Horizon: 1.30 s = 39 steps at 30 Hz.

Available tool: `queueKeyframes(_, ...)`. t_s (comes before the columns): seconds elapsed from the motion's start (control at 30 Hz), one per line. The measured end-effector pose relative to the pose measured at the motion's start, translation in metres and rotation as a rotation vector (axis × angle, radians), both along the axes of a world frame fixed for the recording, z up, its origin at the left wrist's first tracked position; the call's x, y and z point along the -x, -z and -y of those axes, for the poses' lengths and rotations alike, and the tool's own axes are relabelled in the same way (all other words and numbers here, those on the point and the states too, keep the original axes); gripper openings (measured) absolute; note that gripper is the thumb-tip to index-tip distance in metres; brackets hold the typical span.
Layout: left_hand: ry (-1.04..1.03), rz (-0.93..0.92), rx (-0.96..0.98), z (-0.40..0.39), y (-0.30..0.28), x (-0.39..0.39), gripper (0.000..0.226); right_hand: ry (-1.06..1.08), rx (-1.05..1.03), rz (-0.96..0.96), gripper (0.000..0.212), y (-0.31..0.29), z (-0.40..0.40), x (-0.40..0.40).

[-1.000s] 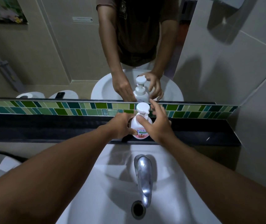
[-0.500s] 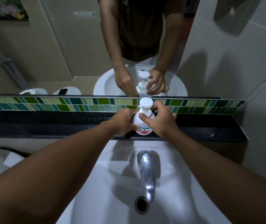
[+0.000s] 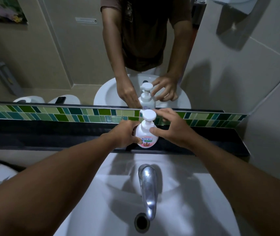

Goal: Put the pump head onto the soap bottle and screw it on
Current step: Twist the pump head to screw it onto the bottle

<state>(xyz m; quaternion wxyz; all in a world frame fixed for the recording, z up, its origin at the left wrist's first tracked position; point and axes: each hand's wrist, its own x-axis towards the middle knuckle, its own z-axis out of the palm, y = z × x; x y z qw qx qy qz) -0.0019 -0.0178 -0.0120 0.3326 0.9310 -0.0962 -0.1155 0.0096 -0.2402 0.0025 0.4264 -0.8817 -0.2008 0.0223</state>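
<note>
A white soap bottle (image 3: 146, 139) with a pink label stands upright on the black ledge (image 3: 50, 133) behind the sink. The white pump head (image 3: 148, 115) sits on its neck, nozzle pointing left. My left hand (image 3: 124, 133) wraps the bottle's left side, thumb on the label. My right hand (image 3: 173, 130) is at the right of the pump, with the thumb against the collar and the fingers curled behind the pump top. The mirror shows those fingertips on the collar.
A chrome faucet (image 3: 148, 184) juts over the white sink basin (image 3: 195, 201), with the drain (image 3: 141, 222) below it. A green tile strip (image 3: 67, 114) and the mirror (image 3: 67, 57) rise right behind the ledge. A tiled wall (image 3: 263, 82) closes the right side.
My right hand has loosened from a tight clasp on the collar, its fingers now spread wider around the pump. The pump nozzle now points left. The left hand keeps its hold.
</note>
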Motion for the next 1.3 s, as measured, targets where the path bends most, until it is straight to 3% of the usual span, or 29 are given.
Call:
queueKeyframes(0.07, 0.003, 0.001, -0.006, 0.000, -0.001, 0.000, 0.063, -0.068, 0.103, -0.016, 0.067, -0.003, 0.003, -0.009)
queueKeyframes(0.23, 0.003, 0.018, 0.004, 0.000, 0.003, 0.001, 0.059, -0.080, 0.066, 0.022, 0.040, 0.012, -0.012, -0.012)
queueKeyframes(0.5, 0.004, 0.045, -0.019, 0.002, 0.002, 0.000, 0.045, 0.427, 0.060, 0.107, 0.056, 0.026, -0.047, 0.010)
queueKeyframes(0.6, -0.016, 0.046, -0.035, 0.002, 0.003, 0.000, 0.034, 0.517, 0.151, 0.026, 0.070, 0.020, -0.059, 0.015)
queueKeyframes(0.7, -0.001, 0.041, -0.022, 0.000, 0.003, -0.002, 0.040, 0.466, 0.221, -0.052, 0.087, 0.017, -0.050, 0.015)
queueKeyframes(0.87, -0.015, 0.012, 0.009, 0.000, 0.003, -0.001, 0.060, 0.189, 0.120, -0.045, 0.091, 0.012, -0.007, 0.001)
queueKeyframes(0.97, -0.009, 0.010, 0.006, 0.000, 0.004, -0.001, 0.063, -0.026, 0.212, -0.200, 0.100, 0.001, 0.005, -0.016)
queueKeyframes(1.03, 0.000, 0.009, 0.001, 0.000, 0.004, -0.002, 0.062, -0.105, 0.262, -0.231, 0.095, -0.001, 0.002, -0.022)
queueKeyframes(1.13, 0.008, 0.011, 0.014, 0.000, 0.006, -0.003, 0.062, -0.098, 0.278, -0.221, 0.090, 0.008, -0.009, -0.020)
queueKeyframes(1.3, 0.007, 0.042, 0.015, -0.001, 0.007, -0.002, 0.057, 0.128, 0.126, -0.077, 0.078, 0.026, -0.024, -0.005)
